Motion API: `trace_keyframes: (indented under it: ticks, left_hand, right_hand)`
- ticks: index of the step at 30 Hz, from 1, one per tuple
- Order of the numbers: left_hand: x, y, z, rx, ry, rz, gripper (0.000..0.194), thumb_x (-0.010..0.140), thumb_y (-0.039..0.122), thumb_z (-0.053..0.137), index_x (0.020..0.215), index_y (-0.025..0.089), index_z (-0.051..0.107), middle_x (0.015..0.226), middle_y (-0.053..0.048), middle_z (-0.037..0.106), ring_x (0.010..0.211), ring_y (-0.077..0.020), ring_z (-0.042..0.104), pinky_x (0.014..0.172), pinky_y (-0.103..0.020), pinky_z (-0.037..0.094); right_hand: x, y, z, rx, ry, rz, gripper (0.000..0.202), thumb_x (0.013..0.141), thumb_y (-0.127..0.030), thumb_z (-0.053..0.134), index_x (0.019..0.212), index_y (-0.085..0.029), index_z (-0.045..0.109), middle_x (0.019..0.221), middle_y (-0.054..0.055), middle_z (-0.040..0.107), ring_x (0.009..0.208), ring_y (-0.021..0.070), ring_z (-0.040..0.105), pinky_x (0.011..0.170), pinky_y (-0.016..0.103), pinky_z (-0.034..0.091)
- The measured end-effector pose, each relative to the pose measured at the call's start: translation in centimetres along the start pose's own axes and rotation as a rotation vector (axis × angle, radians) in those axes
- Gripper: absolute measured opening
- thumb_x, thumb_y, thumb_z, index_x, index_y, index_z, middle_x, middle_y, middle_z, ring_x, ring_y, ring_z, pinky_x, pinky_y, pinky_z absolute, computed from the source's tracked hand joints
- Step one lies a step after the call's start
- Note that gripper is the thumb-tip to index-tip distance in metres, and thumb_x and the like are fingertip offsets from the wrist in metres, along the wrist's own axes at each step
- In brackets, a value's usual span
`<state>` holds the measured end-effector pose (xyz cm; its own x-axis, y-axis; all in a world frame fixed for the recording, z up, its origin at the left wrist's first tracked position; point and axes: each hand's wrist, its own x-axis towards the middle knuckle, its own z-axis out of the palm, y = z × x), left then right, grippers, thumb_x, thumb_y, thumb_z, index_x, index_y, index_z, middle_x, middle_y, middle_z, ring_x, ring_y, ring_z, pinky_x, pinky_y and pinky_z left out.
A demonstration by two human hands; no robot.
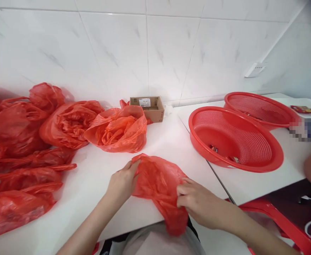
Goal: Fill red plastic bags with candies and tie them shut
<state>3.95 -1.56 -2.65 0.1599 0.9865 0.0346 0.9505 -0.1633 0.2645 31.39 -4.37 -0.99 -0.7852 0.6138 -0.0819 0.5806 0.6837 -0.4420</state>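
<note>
The bag [158, 173] lies between our hands, at the front of the table [78, 198], its long axis slanting from the far left down toward us on the right. Its narrow end hangs past the near edge, in front of our body. Our left hand [122, 180] is closed on the far left of the rim, thumb and fingers pinching the film. Our right hand [195, 200], fingers curled, grips the right side, lower and closer to us, so it is the nearer hand to that hanging end. Beyond the bag, slightly left, sits a stuffed bag [115, 131], with the box [154, 115] behind it. More bags [17, 127] are heaped at far left. The near basket [251, 141] stands beyond our right hand, with the far basket [267, 106] behind it.
</note>
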Motion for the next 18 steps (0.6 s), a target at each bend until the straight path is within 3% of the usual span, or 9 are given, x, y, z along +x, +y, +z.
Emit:
trace_keyframes:
  ticks: [3,5,8,10,11,13,14,16,18]
  left_hand:
    - [-0.7,-1.3,-0.6,-0.168,0.037,-0.078,0.050,0.090,0.026,0.045,0.140,0.025,0.048,0.131,-0.013,0.058,0.086,-0.0253,0.069,0.074,-0.038,0.054]
    - [-1.2,-1.4,-0.9,-0.316,0.039,-0.088,0.054,0.087,0.029,0.049,0.141,0.031,0.047,0.133,-0.010,0.054,0.076,-0.0187,0.067,0.072,-0.034,0.054]
    - [-1.8,-0.4,-1.5,-0.537,-0.011,-0.067,0.056,0.084,0.032,0.055,0.140,0.037,0.048,0.134,-0.008,0.053,0.058,-0.0107,0.055,0.059,-0.027,0.050]
    - [-2.0,0.7,-1.9,-0.696,-0.100,-0.096,0.058,0.082,0.036,0.059,0.139,0.037,0.050,0.109,-0.005,0.064,0.050,-0.0097,0.045,0.050,-0.024,0.043]
    - [-2.1,1.2,-2.0,-0.773,-0.146,-0.127,0.059,0.081,0.038,0.060,0.139,0.036,0.050,0.088,-0.001,0.065,0.048,-0.0103,0.041,0.047,-0.023,0.039]
    - [-2.2,2.1,-2.3,-0.913,-0.198,-0.206,0.062,0.079,0.042,0.063,0.140,0.034,0.050,0.058,0.005,0.050,0.047,-0.0123,0.038,0.046,-0.022,0.033]
    - [-2.2,2.4,-2.3,-0.976,-0.198,-0.244,0.064,0.078,0.044,0.064,0.139,0.033,0.050,0.052,0.006,0.043,0.047,-0.0134,0.038,0.046,-0.023,0.032]
    - [-2.3,2.8,-2.3,-1.070,-0.169,-0.307,0.067,0.074,0.045,0.067,0.138,0.032,0.052,0.049,0.007,0.039,0.048,-0.0156,0.042,0.048,-0.024,0.034]
    - [-2.3,2.9,-2.2,-1.107,-0.146,-0.345,0.069,0.071,0.045,0.069,0.137,0.032,0.053,0.050,0.006,0.042,0.050,-0.0173,0.045,0.049,-0.026,0.037]
  right_hand:
    - [-2.7,0.5,-4.1,0.119,0.019,0.099,0.033,0.084,-0.006,0.043,0.087,-0.024,0.070,0.090,0.003,0.062,0.087,0.0164,0.058,0.082,0.031,0.048]
    - [-4.1,1.5,-7.6,0.129,0.165,0.165,0.028,0.090,-0.019,0.046,0.104,-0.029,0.069,0.105,0.004,0.062,0.096,0.0183,0.059,0.083,0.032,0.049]
    - [-4.8,5.3,-12.4,-0.036,0.530,0.344,0.029,0.091,-0.033,0.049,0.113,-0.029,0.067,0.117,0.006,0.061,0.105,0.0236,0.059,0.090,0.039,0.047]
    - [-4.4,9.1,-14.1,-0.113,0.496,0.494,0.037,0.086,-0.035,0.055,0.122,-0.028,0.063,0.120,0.008,0.061,0.104,0.0257,0.061,0.087,0.041,0.048]
    - [-4.1,11.1,-14.3,-0.105,0.398,0.540,0.043,0.081,-0.035,0.061,0.124,-0.026,0.062,0.121,0.009,0.061,0.102,0.0269,0.061,0.083,0.040,0.049]
    - [-3.4,14.5,-13.6,0.034,0.234,0.623,0.053,0.068,-0.033,0.073,0.119,-0.023,0.066,0.112,0.011,0.065,0.083,0.0232,0.066,0.071,0.035,0.051]
    - [-3.0,15.8,-12.9,0.152,0.247,0.651,0.051,0.061,-0.031,0.077,0.111,-0.022,0.069,0.104,0.010,0.067,0.071,0.0203,0.065,0.065,0.033,0.050]
    - [-2.5,17.3,-11.1,0.359,0.400,0.674,0.038,0.055,-0.027,0.080,0.092,-0.021,0.072,0.088,0.006,0.068,0.058,0.0167,0.061,0.059,0.033,0.049]
    - [-2.1,17.7,-9.5,0.461,0.664,0.639,0.022,0.060,-0.027,0.080,0.078,-0.020,0.069,0.078,0.005,0.067,0.060,0.0181,0.062,0.060,0.034,0.049]
